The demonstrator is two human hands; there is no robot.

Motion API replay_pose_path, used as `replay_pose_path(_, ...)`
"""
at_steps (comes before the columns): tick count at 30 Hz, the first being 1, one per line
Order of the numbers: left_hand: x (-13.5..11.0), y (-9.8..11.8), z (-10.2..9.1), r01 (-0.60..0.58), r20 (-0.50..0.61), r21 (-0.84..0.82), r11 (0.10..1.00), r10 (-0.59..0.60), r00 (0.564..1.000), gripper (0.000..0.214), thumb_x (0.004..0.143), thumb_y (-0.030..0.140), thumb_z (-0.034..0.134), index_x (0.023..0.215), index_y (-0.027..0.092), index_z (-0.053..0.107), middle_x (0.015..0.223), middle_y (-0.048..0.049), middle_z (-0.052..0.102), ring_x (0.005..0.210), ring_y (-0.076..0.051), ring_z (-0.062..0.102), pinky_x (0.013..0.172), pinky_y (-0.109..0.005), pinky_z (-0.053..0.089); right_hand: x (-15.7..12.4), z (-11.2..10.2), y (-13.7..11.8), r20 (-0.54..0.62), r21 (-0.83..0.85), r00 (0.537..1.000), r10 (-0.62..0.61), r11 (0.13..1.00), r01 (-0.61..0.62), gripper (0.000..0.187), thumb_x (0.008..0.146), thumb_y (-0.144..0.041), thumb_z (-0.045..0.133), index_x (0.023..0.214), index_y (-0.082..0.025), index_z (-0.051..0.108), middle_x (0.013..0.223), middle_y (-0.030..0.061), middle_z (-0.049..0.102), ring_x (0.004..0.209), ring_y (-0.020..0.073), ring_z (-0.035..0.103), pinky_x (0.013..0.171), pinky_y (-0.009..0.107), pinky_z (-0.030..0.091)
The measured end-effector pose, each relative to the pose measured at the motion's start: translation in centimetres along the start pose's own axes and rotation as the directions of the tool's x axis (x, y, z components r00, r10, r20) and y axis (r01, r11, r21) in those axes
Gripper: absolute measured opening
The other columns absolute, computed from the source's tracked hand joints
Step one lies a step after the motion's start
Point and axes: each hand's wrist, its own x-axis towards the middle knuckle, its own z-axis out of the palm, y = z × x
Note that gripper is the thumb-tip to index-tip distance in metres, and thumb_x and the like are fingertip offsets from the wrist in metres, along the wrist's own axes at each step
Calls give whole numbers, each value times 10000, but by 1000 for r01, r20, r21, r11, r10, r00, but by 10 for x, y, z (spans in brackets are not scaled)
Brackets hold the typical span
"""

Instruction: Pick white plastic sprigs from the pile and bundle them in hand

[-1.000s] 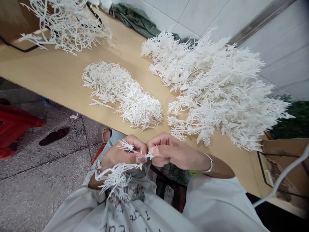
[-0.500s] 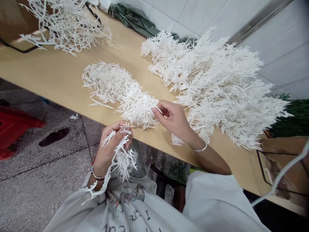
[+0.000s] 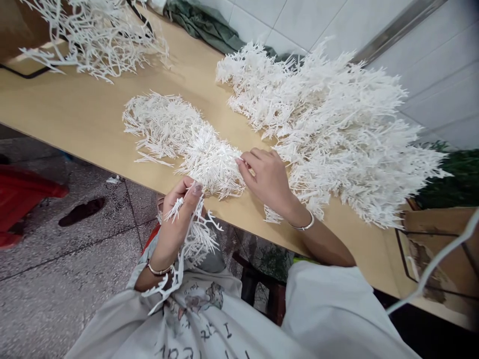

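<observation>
My left hand (image 3: 179, 212) is closed around a white branched plastic stem (image 3: 202, 237), in front of the table's near edge. Its forked twigs hang below my fingers, and one long piece trails past my wrist toward my lap. At the right end of a small heap of thin white sprigs (image 3: 213, 157), my right hand (image 3: 265, 177) is closed, thumb and fingertips pinched together. Whatever lies between those fingertips is too small or hidden to make out. A far larger pile of bushy white branches (image 3: 329, 134) lies just beyond my right hand.
Thicker white branches (image 3: 101, 40) lie at the table's far left. A dark green cloth (image 3: 204, 25) rests against the tiled wall. Cardboard (image 3: 445, 249) and a pale cable (image 3: 434, 269) are at right. A red stool (image 3: 26, 199) and a slipper (image 3: 82, 211) are on the floor.
My left hand has risen slightly and moved right with the white stem, its thumb now extended along it. My right hand has turned palm-down, staying by the small heap's right end.
</observation>
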Motion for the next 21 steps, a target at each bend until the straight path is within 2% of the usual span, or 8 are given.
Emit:
replay_pose_path(4,1,-1,0,7,50,22,1000,-8,999,222,825,368,607,746,204,480,589,52,428,458,-58,385,430,-190,306,0,2,2,-54,-38,999,-6,999,4,324,932,-363,426,695,-171,536,680,23,537,644,164,489,682,319,321)
replay_pose_path(9,2,-1,0,5,91,51,999,-10,996,234,816,365,623,730,203,477,582,54,415,459,-55,366,435,-189,296,-1,-3,-1,-225,51,974,-18,998,30,238,889,-410,501,872,-173,514,846,69,573,751,202,527,677,328,391)
replay_pose_path(12,1,-1,1,2,65,50,999,-6,998,230,806,361,633,730,203,484,588,51,430,476,-62,373,443,-193,292,-3,-7,-10,-296,165,944,-147,965,202,253,874,-422,529,911,-176,486,822,62,567,730,190,527,645,317,423)
replay_pose_path(14,0,-2,1,11,53,26,1000,-12,998,228,796,354,645,727,202,490,607,46,442,505,-69,394,463,-197,300,-6,-9,-17,-310,235,908,-282,903,361,291,862,-448,542,937,-177,472,778,42,566,684,173,522,617,305,432)
replay_pose_path(16,0,-4,2,38,63,-19,999,-37,997,230,789,342,654,714,197,492,616,42,445,532,-75,407,490,-202,311,-8,-10,-24,-288,283,876,-387,839,464,343,851,-477,549,966,-164,470,774,42,581,693,174,538,619,305,444)
replay_pose_path(18,-1,-5,3,63,77,-60,996,-58,995,228,788,322,656,696,192,493,597,44,433,543,-77,400,507,-204,311,-11,-10,-29,-253,317,864,-434,807,498,378,846,-498,550,970,-146,484,806,59,605,737,185,559,641,311,455)
replay_pose_path(21,-1,-4,5,82,90,-60,995,-77,993,234,797,296,640,665,184,483,581,45,435,544,-80,388,512,-209,299,-14,-10,-32,-234,342,863,-448,793,504,332,868,-464,538,928,-139,514,800,58,615,737,174,563,642,295,454)
